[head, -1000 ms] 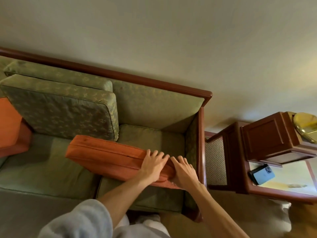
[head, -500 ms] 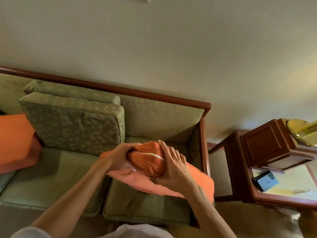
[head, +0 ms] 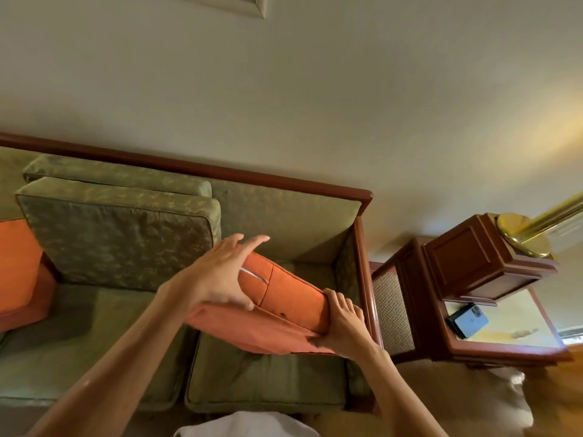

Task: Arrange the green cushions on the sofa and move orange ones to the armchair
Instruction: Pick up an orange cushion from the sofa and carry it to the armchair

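Head view, the only one supplied. The orange cushion (head: 293, 298) was found clear of the sofa (head: 284, 373), held above its right-hand seat; a second before it had lain flat there under both palms, and half a second before it had been tipped up end-on between the hands. The right hand (head: 342, 323) was clamped on the cushion's near right corner, fingers curled over the edge with loose cover fabric bunched beneath. The left hand (head: 217, 275) lay on the far left end beside the zip, thumb underneath and fingers nearly straight (more a steadying press than a grasp). Two green cushions (head: 126, 238) stood stacked against the backrest, and a second orange cushion (head: 19, 266) remained at the sofa's left edge. A side table (head: 492, 345) carrying a phone (head: 468, 320) stood just beside the sofa arm. Judged finding: the lift was accomplished and carriage to the armchair, which was not in view, was outstanding. The slack cover might slip in transit.
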{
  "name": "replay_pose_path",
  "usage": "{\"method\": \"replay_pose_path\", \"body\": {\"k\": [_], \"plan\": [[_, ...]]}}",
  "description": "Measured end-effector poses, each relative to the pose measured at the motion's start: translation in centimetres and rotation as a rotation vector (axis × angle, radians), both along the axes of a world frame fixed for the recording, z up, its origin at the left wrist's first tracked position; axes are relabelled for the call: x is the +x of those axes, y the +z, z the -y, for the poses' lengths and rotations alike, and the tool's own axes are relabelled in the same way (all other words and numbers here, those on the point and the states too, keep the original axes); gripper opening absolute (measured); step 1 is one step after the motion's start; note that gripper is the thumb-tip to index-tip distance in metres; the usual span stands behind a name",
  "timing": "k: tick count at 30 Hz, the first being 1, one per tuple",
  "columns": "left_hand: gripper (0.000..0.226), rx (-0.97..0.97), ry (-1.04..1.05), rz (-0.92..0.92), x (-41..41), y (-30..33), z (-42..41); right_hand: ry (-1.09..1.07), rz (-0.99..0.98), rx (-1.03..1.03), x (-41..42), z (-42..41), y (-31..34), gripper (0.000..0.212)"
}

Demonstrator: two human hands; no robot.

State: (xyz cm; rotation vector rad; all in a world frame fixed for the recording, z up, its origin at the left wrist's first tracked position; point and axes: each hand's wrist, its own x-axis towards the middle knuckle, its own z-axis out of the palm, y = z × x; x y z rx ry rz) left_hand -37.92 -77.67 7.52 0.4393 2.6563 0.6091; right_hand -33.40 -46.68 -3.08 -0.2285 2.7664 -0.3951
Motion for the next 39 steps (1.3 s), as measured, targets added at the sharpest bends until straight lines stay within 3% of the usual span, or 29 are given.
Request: {"method": "replay_pose_path", "body": {"k": [2, 4, 8, 12, 15, 17, 20, 24, 27, 31, 33, 36, 39], "plan": [[0.122, -0.271, -0.094, -0.138, 0.5, -0.3, -4.0, -0.002, -0.015, -0.031, 0.4, 0.5, 0.0, 0.112], [0.118, -0.420, -0.239, -0.147, 1.6, -1.9, -8.8, -0.019, -0.051, -0.095, 1.0, 1.4, -0.1, 0.112], [0.110, -0.536, -0.317, -0.179, 4.6, -7.5, -15.2, -0.047, -0.096, -0.196, 2.5, 2.5, -1.6, 0.115], [0.091, -0.400, -0.251, -0.304, 5.5, -10.0, -14.9, -0.047, -0.076, -0.002, 3.9, 2.1, -1.9, 0.101], [0.072, -0.296, -0.209, -0.345, 4.8, -8.9, -13.8, -0.034, -0.041, -0.051, 2.8, 2.2, 0.1, 0.075], [0.063, -0.241, -0.173, -0.355, 3.4, -7.0, -12.5, 0.010, -0.046, -0.065, 1.0, 2.9, 2.7, 0.070], [0.070, -0.128, -0.115, -0.391, 1.0, -3.6, -8.4, 0.131, -0.185, -0.054, -1.4, 4.7, 8.1, 0.072], [0.088, 0.108, -0.042, -0.289, 0.9, -1.1, -2.0, 0.319, -0.357, -0.044, -2.3, 8.6, 13.2, 0.062], [0.098, 0.262, 0.056, -0.134, 2.8, -4.8, 1.0, 0.387, -0.333, -0.022, -1.8, 12.2, 11.8, 0.073], [0.121, 0.274, 0.240, -0.018, 4.7, -12.7, 4.0, 0.352, -0.141, -0.175, -0.9, 14.9, 5.7, 0.101], [0.129, 0.239, 0.288, 0.004, 5.1, -13.7, 5.7, 0.370, -0.123, -0.229, -0.6, 16.1, 3.6, 0.111], [0.129, 0.275, 0.297, 0.028, 5.7, -13.1, 7.7, 0.361, -0.108, -0.209, -1.1, 18.1, 1.6, 0.125], [0.118, 0.272, 0.338, 0.076, 6.1, -12.5, 9.0, 0.371, -0.018, -0.089, -2.2, 18.2, -0.6, 0.118]]}}
